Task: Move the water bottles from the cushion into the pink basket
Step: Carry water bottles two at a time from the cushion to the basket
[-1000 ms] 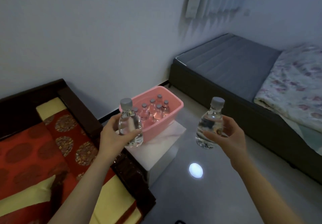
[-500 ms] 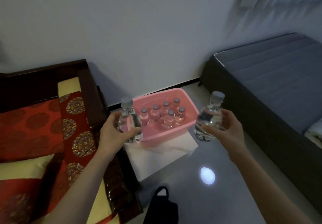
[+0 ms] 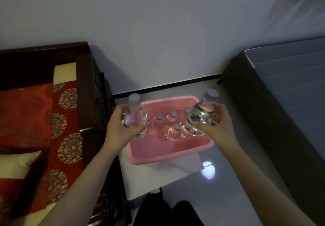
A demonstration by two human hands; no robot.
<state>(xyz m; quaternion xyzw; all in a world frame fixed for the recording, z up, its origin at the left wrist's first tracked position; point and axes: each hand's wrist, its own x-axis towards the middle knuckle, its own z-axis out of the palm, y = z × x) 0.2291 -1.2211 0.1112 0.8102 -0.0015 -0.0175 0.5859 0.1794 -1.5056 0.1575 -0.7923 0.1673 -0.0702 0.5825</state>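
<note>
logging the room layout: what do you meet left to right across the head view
red patterned cushion, dark wooden sofa frame, left hand gripping clear water bottle, pink plastic basket, right hand gripping second clear bottle, dark grey bed

I'm in a home bedroom. A grey bed [image 3: 284,85] stands on my right. A dark wooden sofa [image 3: 84,88] with red cushions [image 3: 26,113] sits left.

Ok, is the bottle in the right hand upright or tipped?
Tipped: the bottle gripped by the right hand slants, its cap farther right than its base, above the pink basket.
</note>
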